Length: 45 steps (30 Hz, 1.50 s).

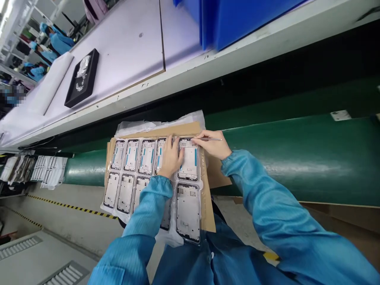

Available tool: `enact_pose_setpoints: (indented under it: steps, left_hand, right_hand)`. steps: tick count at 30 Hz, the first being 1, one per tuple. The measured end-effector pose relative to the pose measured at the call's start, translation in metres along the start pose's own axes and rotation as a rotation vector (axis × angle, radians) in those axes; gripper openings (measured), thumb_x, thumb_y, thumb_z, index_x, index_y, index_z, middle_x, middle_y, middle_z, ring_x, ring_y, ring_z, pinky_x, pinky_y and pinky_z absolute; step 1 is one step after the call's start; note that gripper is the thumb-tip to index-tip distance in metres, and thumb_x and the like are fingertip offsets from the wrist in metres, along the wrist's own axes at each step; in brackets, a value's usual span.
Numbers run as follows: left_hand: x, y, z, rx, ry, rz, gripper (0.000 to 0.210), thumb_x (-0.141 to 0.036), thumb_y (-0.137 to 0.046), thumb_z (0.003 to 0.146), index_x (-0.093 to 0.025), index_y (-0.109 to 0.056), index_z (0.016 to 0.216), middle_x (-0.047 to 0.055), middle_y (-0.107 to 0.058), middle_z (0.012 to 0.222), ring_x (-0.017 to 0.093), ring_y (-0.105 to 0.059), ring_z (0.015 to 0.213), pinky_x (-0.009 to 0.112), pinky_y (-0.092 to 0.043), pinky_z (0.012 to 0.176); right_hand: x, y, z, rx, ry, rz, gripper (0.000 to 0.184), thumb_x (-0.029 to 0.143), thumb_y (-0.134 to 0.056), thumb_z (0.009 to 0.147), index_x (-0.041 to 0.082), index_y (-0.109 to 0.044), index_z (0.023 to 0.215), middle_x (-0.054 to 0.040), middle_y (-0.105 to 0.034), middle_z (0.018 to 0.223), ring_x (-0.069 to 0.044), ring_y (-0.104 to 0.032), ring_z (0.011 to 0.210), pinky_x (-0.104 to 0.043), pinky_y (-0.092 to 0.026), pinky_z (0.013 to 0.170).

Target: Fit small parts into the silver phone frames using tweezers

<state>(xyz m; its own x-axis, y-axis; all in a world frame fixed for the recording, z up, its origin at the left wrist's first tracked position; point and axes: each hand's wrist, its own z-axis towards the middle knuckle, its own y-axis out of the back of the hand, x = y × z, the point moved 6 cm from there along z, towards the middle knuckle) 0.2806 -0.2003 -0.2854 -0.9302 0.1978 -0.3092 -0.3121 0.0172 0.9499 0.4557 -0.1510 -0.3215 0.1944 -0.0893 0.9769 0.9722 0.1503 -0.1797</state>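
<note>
A clear plastic tray [174,186] holds two rows of phone middle frames, such as the phone frame [188,211] at the lower right. Blue strips show on frames in the upper row, among them the phone frame [189,164] at the upper right. My left hand [170,156] lies over the tray with fingers spread, its thumb on that upper right frame. In my right hand [213,144] is a pair of slim metal tweezers [214,139], pinched close to the frame's top edge. The tips are hidden by my fingers.
Brown cardboard [209,213] lies under the tray, on a green conveyor belt [285,158]. Beyond runs a white bench [124,43] with a black box [81,81] and blue bins [237,19]. More frames [49,170] lie at left; co-workers sit far left.
</note>
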Motion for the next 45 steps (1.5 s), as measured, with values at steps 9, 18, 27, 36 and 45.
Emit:
enact_pose_setpoints:
  steps: [9,18,27,36,45]
  left_hand:
    - [-0.008,0.002,-0.002,0.029,0.004,0.024,0.044,-0.027,-0.041,0.101,-0.017,-0.043,0.144,0.017,-0.032,0.162,0.029,-0.022,0.155,0.054,-0.027,0.124]
    - [-0.01,0.0,0.001,0.07,-0.001,0.073,0.044,-0.019,-0.046,0.097,-0.02,-0.049,0.141,0.014,-0.027,0.164,0.032,-0.02,0.155,0.055,-0.027,0.124]
    - [-0.013,-0.001,0.0,0.089,-0.008,0.08,0.046,-0.018,-0.045,0.098,-0.023,-0.052,0.143,0.012,-0.02,0.169,0.034,-0.015,0.157,0.058,-0.024,0.124]
    - [-0.016,-0.005,-0.001,0.068,0.003,0.104,0.047,-0.017,-0.047,0.097,-0.023,-0.053,0.144,0.011,-0.019,0.17,0.034,-0.013,0.158,0.059,-0.022,0.125]
    - [-0.014,-0.002,-0.004,0.044,0.021,0.063,0.046,-0.02,-0.044,0.097,-0.015,-0.046,0.143,0.017,-0.027,0.166,0.029,-0.016,0.157,0.055,-0.023,0.126]
  right_hand:
    - [-0.015,-0.002,0.008,0.119,0.012,-0.064,0.029,0.046,-0.078,0.084,0.021,-0.073,0.07,-0.0041,-0.076,0.071,-0.021,-0.07,0.06,-0.034,-0.057,0.06]
    - [-0.021,-0.003,0.009,0.131,0.032,-0.107,0.033,0.048,-0.078,0.085,0.022,-0.071,0.067,-0.0036,-0.076,0.075,-0.021,-0.069,0.064,-0.034,-0.056,0.063]
    - [-0.022,-0.001,0.007,0.112,0.031,-0.097,0.03,0.048,-0.079,0.083,0.023,-0.072,0.068,-0.0032,-0.076,0.073,-0.022,-0.07,0.064,-0.035,-0.057,0.064]
    - [-0.016,0.002,0.003,0.08,0.053,-0.107,0.03,0.049,-0.078,0.083,0.023,-0.072,0.069,-0.0038,-0.077,0.077,-0.023,-0.071,0.07,-0.035,-0.057,0.067]
    - [-0.012,0.002,0.002,0.088,0.076,-0.11,0.028,0.044,-0.077,0.084,0.022,-0.072,0.068,-0.0028,-0.076,0.073,-0.022,-0.071,0.069,-0.033,-0.055,0.065]
